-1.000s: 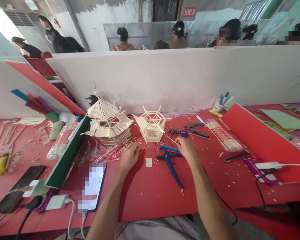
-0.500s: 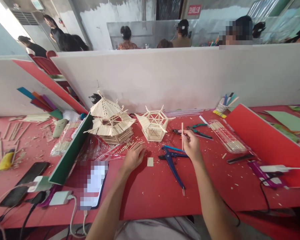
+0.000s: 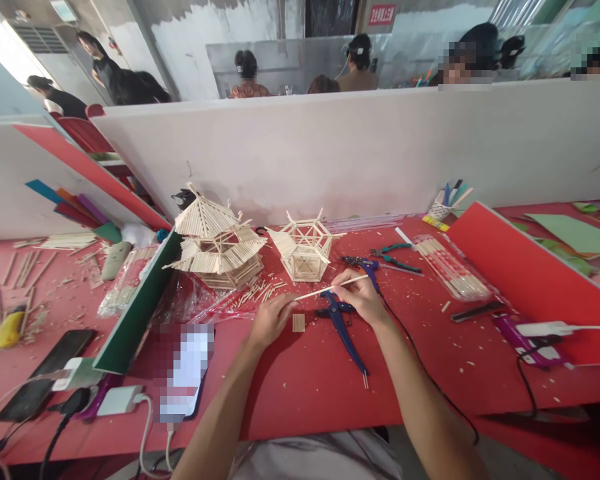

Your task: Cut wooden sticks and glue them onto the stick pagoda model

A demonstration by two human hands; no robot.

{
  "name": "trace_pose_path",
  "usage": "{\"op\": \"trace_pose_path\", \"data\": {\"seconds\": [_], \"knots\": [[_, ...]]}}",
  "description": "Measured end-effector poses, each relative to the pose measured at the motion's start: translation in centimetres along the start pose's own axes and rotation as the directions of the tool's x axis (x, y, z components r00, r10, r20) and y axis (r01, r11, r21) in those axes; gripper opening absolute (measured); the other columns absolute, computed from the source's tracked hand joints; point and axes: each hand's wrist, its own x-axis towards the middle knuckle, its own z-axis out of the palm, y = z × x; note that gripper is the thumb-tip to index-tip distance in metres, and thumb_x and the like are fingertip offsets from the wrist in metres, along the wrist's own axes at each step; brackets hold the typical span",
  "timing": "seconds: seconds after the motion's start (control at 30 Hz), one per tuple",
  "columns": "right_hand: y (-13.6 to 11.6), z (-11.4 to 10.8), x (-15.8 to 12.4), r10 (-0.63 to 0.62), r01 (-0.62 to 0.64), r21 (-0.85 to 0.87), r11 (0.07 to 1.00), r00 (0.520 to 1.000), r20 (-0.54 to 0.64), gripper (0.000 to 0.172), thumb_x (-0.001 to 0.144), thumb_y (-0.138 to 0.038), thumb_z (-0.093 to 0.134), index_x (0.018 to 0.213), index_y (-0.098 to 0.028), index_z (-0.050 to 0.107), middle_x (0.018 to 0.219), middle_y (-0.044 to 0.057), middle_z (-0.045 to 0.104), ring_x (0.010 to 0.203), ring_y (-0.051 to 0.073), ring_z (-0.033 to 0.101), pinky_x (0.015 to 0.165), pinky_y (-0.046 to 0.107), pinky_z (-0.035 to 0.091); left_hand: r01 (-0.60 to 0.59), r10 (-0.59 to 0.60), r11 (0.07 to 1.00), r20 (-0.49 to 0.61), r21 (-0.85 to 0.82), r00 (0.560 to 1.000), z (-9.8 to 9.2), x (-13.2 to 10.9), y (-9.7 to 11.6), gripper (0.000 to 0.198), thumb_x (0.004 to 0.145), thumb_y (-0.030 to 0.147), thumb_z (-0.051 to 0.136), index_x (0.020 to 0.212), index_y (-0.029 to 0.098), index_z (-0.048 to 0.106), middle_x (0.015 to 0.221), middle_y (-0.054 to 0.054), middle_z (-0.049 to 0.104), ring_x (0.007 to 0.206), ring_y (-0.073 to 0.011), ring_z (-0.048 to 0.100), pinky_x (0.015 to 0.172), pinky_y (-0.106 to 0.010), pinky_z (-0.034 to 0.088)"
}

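A thin wooden stick [image 3: 314, 293] spans between my two hands, slanting slightly up to the right. My left hand [image 3: 271, 319] is closed on its left end, and my right hand [image 3: 365, 299] pinches it near the other end. Just below it lies a small square panel of short sticks [image 3: 299, 323]. Blue-handled cutters [image 3: 347, 337] rest beneath my right hand. Behind my hands stand a half-roofed stick frame [image 3: 306, 250] and a taller pagoda-like stick model [image 3: 219, 243].
Cut stick pieces [image 3: 260, 293] lie beside the models. A blue glue gun [image 3: 366, 264], teal-handled pliers [image 3: 397, 255] and a bag of sticks [image 3: 450, 267] are to the right. A phone [image 3: 186, 373] and charger [image 3: 120, 399] sit front left. Green [image 3: 135, 307] and red boards [image 3: 525, 287] flank the area.
My right hand has moved left and turned the stick from upright to nearly level. My left hand has lifted off the table and taken its other end.
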Motion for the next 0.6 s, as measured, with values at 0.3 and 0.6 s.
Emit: {"op": "trace_pose_path", "data": {"seconds": [0.3,0.6], "knots": [[-0.8,-0.4,-0.6,0.149,-0.115,-0.101,0.988,0.868,0.473,0.035,0.087,-0.039,0.067,0.114,-0.018,0.071,0.093,0.007,0.077,0.080,0.019,0.069,0.070,0.029,0.053,0.181,-0.414,0.815,-0.334,-0.551,0.847,-1.5,1.1,0.0,0.025,0.089,0.042,0.064,0.094,0.017,0.064,0.064,0.002,0.058,0.054,-0.0099,0.055,0.053,-0.021,0.044],[-0.4,4.2,-1.0,0.269,-0.270,-0.075,0.960,0.814,0.515,0.047,0.092,-0.042,0.061,0.132,-0.021,0.049,0.083,0.002,0.072,0.056,0.011,0.058,0.053,0.023,0.047,0.250,-0.303,0.891,-0.087,-0.379,0.949,-0.4,1.0,0.7,0.027,0.090,0.040,0.061,0.098,0.016,0.069,0.084,-0.004,0.070,0.069,-0.0144,0.062,0.064,-0.026,0.049]]}}
